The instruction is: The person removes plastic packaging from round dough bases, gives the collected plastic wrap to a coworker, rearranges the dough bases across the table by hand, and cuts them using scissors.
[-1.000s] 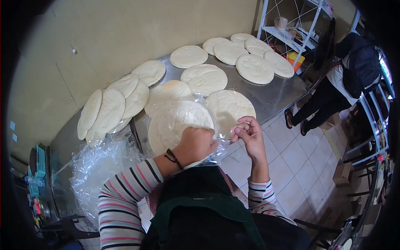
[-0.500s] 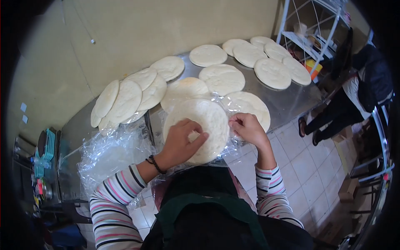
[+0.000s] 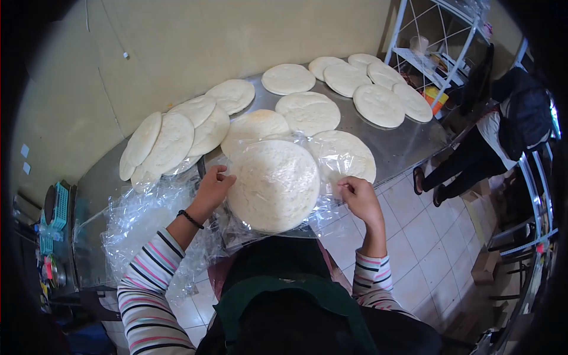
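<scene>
A round flatbread [image 3: 273, 186] lies in a clear plastic bag at the table's near edge. My left hand [image 3: 214, 184] is at its left side, fingers curled, thumb and fingertips near the bread's rim; whether they pinch plastic is too small to tell. To the right, my right hand [image 3: 358, 198] pinches the edge of the clear plastic bag [image 3: 331, 195], beside another flatbread [image 3: 349, 155]. Loose clear plastic bags [image 3: 142, 228] lie in a heap left of my left hand.
Several flatbreads [image 3: 171, 142] overlap at the left, and more [image 3: 378, 105] lie towards the back right of the metal table [image 3: 408, 139]. A white shelf rack [image 3: 423, 62] stands behind. A person [image 3: 491, 130] stands at the right, near a cardboard box [image 3: 485, 266].
My left hand has moved off the bread's top to its left side. My right hand has shifted slightly down with the plastic edge. The bread now lies uncovered by my hands.
</scene>
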### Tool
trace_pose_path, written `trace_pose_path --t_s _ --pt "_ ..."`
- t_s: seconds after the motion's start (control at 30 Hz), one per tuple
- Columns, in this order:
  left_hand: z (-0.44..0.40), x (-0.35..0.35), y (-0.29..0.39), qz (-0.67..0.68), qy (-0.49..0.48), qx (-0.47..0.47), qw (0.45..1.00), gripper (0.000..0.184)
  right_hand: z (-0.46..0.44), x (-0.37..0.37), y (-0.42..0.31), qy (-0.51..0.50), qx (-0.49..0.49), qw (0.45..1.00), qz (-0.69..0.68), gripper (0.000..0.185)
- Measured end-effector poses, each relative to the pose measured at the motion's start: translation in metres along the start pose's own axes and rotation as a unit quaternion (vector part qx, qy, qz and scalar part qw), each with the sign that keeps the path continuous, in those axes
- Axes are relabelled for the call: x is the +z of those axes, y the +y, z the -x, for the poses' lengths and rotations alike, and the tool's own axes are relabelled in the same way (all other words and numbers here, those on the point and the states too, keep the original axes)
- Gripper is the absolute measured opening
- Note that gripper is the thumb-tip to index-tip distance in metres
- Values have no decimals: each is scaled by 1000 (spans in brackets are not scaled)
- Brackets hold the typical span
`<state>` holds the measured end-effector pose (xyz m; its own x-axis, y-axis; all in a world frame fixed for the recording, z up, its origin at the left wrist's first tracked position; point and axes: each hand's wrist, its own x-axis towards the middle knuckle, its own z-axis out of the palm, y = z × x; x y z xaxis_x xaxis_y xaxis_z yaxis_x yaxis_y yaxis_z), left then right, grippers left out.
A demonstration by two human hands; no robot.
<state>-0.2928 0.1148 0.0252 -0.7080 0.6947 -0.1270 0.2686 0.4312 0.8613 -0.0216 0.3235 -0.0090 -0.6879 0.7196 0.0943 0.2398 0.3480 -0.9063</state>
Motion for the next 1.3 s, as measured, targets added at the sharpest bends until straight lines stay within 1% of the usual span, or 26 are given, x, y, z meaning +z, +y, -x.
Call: trace_pose_path --t_s 0.03,0.07,0.1,0.17,0.2,0.27,0.3,0.33,0.37,0.43,0.47,0.5,0.57,0.6,0.63,0.67,0.7,0.77,0.87,0.9,0.97,1.03,1.1,1.17,1.23,1.3 --pt "-2 1 0 2 10 -4 1000 43 -5 4 -2 11 -76 997 11 16" --pt "-4 2 -3 16 13 -9 1000 41 -10 7 -6 -30 -46 996 -67 18" --pt "-6 3 -5 17 13 -10 1000 41 -11 9 -10 -31 -46 996 -66 18" --pt "-10 0 -7 24 7 -24 999 33 -13 10 -35 -49 21 962 -268 20" --pt "-12 -3 -6 27 18 -29 999 33 -15 15 -40 -43 42 949 -311 19" --pt "-10 -5 6 110 -51 -42 992 28 -23 23 -25 -53 47 954 -291 18" --pt "-7 -3 12 112 -36 -48 992 28 -27 27 -15 -49 52 960 -272 18" --pt "-2 1 23 185 -20 -61 981 25 -30 30 -7 -51 73 934 -347 18" --pt "2 7 31 257 -1 -73 964 22 -27 30 -13 -22 86 936 -339 18" --pt "9 15 39 353 14 2 936 17 -25 32 -1 -17 82 947 -311 19" --pt "11 16 42 298 40 72 951 14 -19 28 -16 -27 102 943 -315 20" --pt "12 15 44 234 66 137 960 11 -15 26 -17 -17 69 947 -313 24" --pt "30 4 73 193 81 286 935 8 -5 20 -23 26 12 923 -384 35" --pt "41 -4 85 226 53 291 928 7 -6 11 -26 -19 -59 930 -362 38" --pt "51 -11 95 259 20 298 918 7 -4 -5 6 -37 -76 916 -393 47" --pt "61 -16 104 255 39 295 920 7 2 -6 -18 -25 -53 943 -329 60" --pt "71 -21 112 244 12 324 914 7 8 -1 -42 -35 -50 921 -384 67" --pt "82 -33 110 228 -7 351 908 6 9 10 -63 -71 -86 926 -362 70" --pt "94 -59 101 359 35 290 886 7 3 33 -95 -95 -54 924 -367 72" --pt "100 -72 98 358 40 293 886 7 0 42 -102 -99 -58 923 -367 72" --pt "119 -101 90 350 133 150 915 7 0 64 -114 -116 -18 917 -382 67" --pt "120 -125 59 394 238 113 881 4 -1 76 -140 -208 37 894 -395 56" --pt "131 -153 40 373 357 35 856 3 -15 96 -135 -199 32 830 -519 55" --pt "144 -189 6 335 448 35 828 2 -24 99 -145 -172 23 832 -527 54" --pt "162 -221 -32 302 472 7 828 9 -35 102 -173 -78 -77 872 -477 49" --pt "172 -231 -62 280 496 -41 820 9 -66 116 -191 -61 -205 913 -347 40"
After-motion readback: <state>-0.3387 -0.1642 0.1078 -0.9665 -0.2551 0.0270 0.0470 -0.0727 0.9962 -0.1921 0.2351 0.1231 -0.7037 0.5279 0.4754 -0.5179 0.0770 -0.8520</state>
